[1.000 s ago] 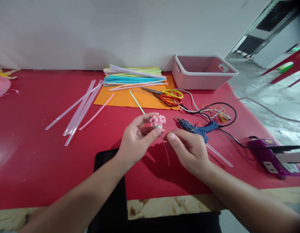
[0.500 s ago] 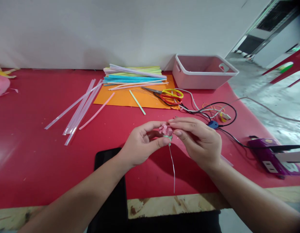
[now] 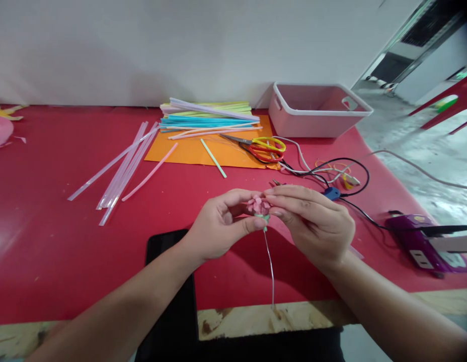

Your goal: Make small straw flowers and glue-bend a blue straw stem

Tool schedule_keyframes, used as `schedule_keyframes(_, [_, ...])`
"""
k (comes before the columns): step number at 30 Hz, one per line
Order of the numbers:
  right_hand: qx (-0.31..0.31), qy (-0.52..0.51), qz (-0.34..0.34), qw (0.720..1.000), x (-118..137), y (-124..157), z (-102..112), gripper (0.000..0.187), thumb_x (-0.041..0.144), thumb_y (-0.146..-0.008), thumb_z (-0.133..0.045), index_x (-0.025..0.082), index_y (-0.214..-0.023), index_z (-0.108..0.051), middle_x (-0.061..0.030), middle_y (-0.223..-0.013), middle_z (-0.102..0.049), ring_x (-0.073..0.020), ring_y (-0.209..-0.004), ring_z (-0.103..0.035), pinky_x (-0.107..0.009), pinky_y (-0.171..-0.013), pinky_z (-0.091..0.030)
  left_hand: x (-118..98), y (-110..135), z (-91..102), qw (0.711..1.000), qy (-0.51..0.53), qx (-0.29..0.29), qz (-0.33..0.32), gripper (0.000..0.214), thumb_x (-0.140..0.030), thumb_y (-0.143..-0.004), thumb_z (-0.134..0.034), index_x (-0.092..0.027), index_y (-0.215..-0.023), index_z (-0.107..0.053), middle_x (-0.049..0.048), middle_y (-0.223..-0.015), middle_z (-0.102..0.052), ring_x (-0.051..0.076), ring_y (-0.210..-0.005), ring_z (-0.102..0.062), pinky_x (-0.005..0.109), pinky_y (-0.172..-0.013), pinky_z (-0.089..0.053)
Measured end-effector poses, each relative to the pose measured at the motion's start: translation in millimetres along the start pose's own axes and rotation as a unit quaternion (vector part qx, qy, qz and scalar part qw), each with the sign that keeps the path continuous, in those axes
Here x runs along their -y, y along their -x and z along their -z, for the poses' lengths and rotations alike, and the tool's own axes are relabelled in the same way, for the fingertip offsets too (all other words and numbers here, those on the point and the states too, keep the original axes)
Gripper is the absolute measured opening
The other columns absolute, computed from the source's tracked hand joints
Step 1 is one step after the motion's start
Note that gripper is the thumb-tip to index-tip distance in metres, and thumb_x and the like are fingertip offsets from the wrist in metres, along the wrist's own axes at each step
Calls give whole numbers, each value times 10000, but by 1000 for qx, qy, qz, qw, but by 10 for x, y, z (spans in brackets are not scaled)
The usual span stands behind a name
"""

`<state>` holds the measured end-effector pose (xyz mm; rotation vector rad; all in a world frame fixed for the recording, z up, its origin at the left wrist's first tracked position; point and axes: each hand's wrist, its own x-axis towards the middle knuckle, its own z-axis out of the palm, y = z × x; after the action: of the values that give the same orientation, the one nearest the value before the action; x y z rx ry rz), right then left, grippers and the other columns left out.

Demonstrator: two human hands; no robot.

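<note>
Both hands meet over the red table [image 3: 48, 236] around a small pink paper flower [image 3: 258, 205]. My left hand [image 3: 222, 226] pinches the flower's green base between thumb and forefinger. My right hand [image 3: 312, 221] has its fingertips closed on the pink petals from the right. A thin wire stem [image 3: 270, 264] hangs down from the flower toward the table's front edge. A blue glue gun [image 3: 331, 193] lies just behind my right hand, mostly hidden by it.
Behind the hands lie an orange sheet [image 3: 188, 151], stacked coloured straws [image 3: 209, 116], loose clear straws [image 3: 124, 166], scissors [image 3: 261, 146] and cables [image 3: 342, 173]. A white bin [image 3: 316, 111] stands at the back right, a purple power strip [image 3: 422, 241] at right, a black tablet [image 3: 169, 281] near me.
My right hand rose from the table to the flower's petals, covering the glue gun. The flower shifted slightly right and tilted upright, so the wire now hangs straight down.
</note>
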<state>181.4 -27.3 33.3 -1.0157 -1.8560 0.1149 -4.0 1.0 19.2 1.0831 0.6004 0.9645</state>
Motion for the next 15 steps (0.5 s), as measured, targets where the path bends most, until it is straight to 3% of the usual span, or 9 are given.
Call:
schedule_keyframes(5, [2, -9, -32, 999, -15, 34, -27, 187, 194, -900, -672, 271, -1049, -756, -57, -1037, -779, -218, -965, -739, -365, -895, -621, 16, 18, -11, 1000, 14, 7, 12, 329, -198, -731, -841, -199, -1038, -724, 52, -1012, -760, 178, -954, -706, 332, -919, -558])
schedule_keyframes(8, [-43, -88, -101, 990, -34, 60, -79, 204, 235, -938, -615, 252, -1124, -698, -96, -1136, -690, -217, -986, -709, -373, -870, -612, 20, 27, -15, 1000, 19, 0, 10, 345, -167, -752, -823, -217, -1071, -702, 52, -1111, -751, 173, -1016, -705, 300, -930, -551])
schedule_keyframes(11, [-78, -159, -157, 972, -34, 66, -114, 130, 274, -955, -587, 227, -1048, -664, -82, -1036, -637, -193, -902, -687, -355, -808, -597, 16, 20, -8, 1000, 9, -21, -19, 333, -149, -756, -819, -220, -1054, -689, 41, -1105, -746, 150, -981, -709, 251, -871, -565])
schedule_keyframes(15, [13, -162, -202, 966, 13, 49, -95, 125, 333, -930, -632, 211, -901, -639, -37, -828, -665, -157, -751, -653, -296, -700, -552, 5, 2, 0, 994, -10, -89, -68, 333, -173, -738, -836, -228, -1020, -668, 13, -975, -740, 128, -857, -705, 230, -787, -579])
